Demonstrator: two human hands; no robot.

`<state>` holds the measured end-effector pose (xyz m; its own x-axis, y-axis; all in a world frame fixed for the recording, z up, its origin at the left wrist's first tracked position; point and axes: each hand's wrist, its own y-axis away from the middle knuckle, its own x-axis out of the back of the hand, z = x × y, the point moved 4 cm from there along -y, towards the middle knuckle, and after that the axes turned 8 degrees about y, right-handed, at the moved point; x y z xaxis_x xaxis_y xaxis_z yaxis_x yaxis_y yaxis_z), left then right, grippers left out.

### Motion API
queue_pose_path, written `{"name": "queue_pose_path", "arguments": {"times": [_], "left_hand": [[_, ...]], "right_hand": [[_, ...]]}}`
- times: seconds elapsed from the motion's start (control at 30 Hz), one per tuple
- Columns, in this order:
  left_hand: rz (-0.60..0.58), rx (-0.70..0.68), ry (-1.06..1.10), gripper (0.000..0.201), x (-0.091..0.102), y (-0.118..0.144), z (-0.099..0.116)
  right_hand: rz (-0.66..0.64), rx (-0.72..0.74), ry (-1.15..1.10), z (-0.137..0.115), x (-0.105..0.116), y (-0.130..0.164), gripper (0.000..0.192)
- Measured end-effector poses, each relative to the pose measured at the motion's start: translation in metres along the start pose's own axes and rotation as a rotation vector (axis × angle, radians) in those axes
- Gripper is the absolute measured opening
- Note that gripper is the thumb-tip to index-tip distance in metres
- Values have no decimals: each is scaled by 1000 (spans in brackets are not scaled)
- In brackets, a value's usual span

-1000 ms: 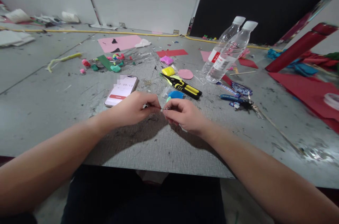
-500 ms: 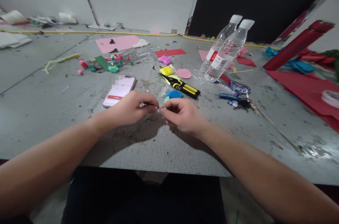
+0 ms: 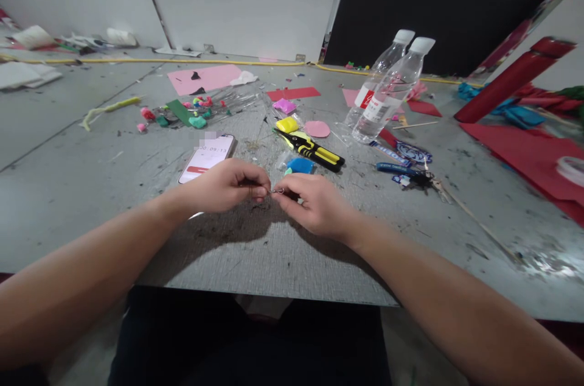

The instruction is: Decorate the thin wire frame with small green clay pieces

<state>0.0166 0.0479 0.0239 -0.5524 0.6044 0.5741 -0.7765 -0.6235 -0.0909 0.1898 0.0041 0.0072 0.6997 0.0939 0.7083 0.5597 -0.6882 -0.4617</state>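
A scuffed grey worktable (image 3: 91,191) strewn with craft scraps fills the view, with pale wall panels and a dark opening behind it. Near the front edge, the left hand (image 3: 223,186) and the right hand (image 3: 314,203) meet fingertip to fingertip, both pinching a tiny metal piece (image 3: 277,191) just above the tabletop; it is too small to identify. A smartphone (image 3: 206,157) with a lit screen lies just behind the left hand. A blue clay lump (image 3: 300,165) sits just beyond the right hand, with yellow-and-black pliers (image 3: 314,151) behind it. Two clear water bottles (image 3: 387,94) lean farther back on the right, near red paper sheets (image 3: 529,154).
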Motion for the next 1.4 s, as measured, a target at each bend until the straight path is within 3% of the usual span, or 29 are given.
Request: {"name": "queue_pose_path", "arguments": {"times": [0.3, 0.53, 0.87, 1.17, 1.4], "left_hand": [[47, 62, 17, 17, -5, -1, 4], [79, 22, -72, 15, -4, 1, 4], [-60, 87, 207, 10, -10, 2, 2], [-181, 69, 248, 9, -11, 4, 4], [-79, 115, 343, 9, -8, 4, -2]], "right_hand": [[68, -56, -55, 6, 6, -2, 7], [63, -135, -53, 7, 1, 0, 8], [3, 55, 78, -3, 6, 2, 14], [-67, 285, 110, -11, 3, 5, 19], [30, 144, 119, -11, 8, 4, 9]]}}
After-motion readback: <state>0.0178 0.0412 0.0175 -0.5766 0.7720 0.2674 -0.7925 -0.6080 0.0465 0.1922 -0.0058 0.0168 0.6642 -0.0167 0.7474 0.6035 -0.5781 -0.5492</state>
